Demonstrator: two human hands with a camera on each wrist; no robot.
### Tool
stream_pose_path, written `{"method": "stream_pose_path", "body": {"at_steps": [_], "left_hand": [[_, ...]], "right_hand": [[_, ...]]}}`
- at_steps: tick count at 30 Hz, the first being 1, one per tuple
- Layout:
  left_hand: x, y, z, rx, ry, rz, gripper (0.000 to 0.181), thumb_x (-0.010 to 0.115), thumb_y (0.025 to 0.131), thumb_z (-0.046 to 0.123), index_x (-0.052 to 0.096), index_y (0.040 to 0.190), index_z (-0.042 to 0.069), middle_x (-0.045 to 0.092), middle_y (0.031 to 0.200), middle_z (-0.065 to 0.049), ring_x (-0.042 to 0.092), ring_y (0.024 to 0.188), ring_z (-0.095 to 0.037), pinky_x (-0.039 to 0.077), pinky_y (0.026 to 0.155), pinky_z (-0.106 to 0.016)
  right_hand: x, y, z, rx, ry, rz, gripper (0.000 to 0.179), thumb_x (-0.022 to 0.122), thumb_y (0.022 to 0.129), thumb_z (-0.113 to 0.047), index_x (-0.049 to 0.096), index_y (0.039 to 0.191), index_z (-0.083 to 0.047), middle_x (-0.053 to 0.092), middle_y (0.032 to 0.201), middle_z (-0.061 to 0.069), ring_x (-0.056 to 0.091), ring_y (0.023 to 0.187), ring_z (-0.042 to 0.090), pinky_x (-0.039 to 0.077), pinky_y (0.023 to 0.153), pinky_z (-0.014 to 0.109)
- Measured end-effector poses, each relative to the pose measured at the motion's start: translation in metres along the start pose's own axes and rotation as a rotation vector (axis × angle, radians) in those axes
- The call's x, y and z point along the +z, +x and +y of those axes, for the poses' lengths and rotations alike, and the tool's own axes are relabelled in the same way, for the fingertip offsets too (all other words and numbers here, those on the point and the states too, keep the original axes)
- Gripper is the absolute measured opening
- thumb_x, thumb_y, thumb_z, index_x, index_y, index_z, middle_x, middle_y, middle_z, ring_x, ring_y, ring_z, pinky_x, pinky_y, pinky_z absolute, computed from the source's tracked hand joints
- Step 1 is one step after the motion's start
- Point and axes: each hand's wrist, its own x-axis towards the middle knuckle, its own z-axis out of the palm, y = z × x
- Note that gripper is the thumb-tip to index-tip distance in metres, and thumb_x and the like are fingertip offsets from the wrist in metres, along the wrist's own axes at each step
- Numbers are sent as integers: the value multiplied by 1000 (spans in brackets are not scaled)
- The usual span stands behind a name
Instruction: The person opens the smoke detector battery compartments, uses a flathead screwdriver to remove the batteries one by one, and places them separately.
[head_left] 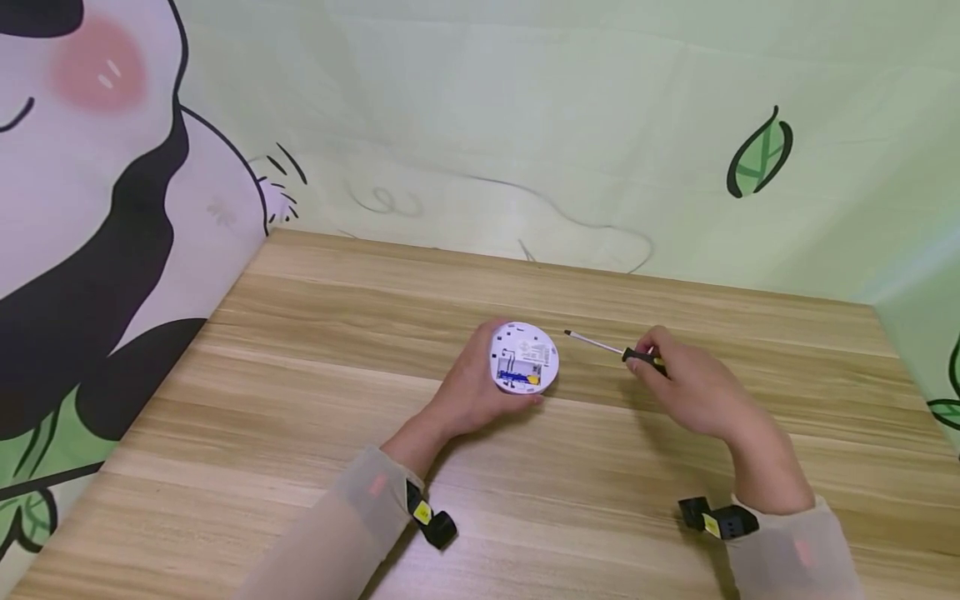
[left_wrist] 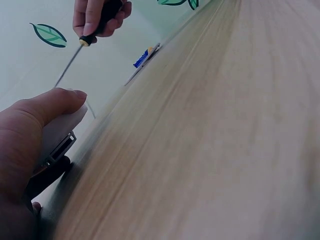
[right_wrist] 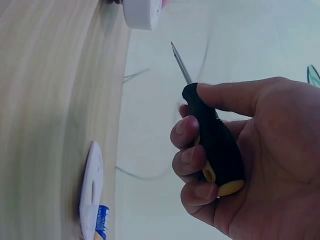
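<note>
My left hand (head_left: 476, 379) holds a round white device (head_left: 517, 342), which looks like a smoke alarm, its underside facing up. A blue battery (head_left: 516, 377) with a yellow end sits in its uncovered compartment. In the left wrist view, the thumb (left_wrist: 65, 102) lies along the device's edge. My right hand (head_left: 693, 379) grips a screwdriver (right_wrist: 212, 135) by its black and yellow handle, fingers wrapped round it. The screwdriver's metal shaft (head_left: 596, 341) points left toward the device, its tip a short way off the rim.
A flat white plate (right_wrist: 91, 187) lies on the wooden table (head_left: 300, 350) with another blue battery (right_wrist: 101, 220) beside it; the right hand and arm seem to hide both in the head view. A printed fabric wall (head_left: 525, 125) rises at the table's back edge.
</note>
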Motion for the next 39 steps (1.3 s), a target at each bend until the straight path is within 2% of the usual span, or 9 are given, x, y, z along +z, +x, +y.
{"method": "stream_pose_path", "body": {"at_steps": [6,14,22,28,39], "left_hand": [[0,0,0,3,16,-7,112,97,66,33,34,156,11,53,142,-9,54,130,-27,43,117,-46],[0,0,1,-3,22,-13,112,97,66,35,34,156,13,53,142,-7,54,130,-26,42,117,-45],[0,0,0,3,32,-19,113,98,66,34,33,156,12,53,143,-8,53,131,-26,42,117,-46],[0,0,1,-1,46,-30,114,97,67,34,32,157,12,51,145,-8,52,133,-27,41,118,-47],[0,0,1,11,73,-31,114,96,67,36,31,158,13,50,146,-7,52,132,-27,42,117,-48]], "right_hand": [[-3,-3,-4,-48,-11,15,26,54,108,-33,65,115,-9,55,80,1,47,72,18,37,63,32],[-6,-5,-9,-80,-43,22,20,61,105,-31,64,111,-13,68,93,2,55,79,18,43,70,33],[-7,-9,-15,-138,-64,28,16,65,103,-29,65,107,-14,71,93,0,54,77,16,43,69,32],[-7,-10,-17,-152,-67,21,14,67,102,-29,67,106,-16,72,92,-2,54,75,14,42,67,31],[-4,-10,-20,-175,-82,26,10,71,99,-29,72,102,-20,75,95,-4,61,80,13,48,72,33]]}}
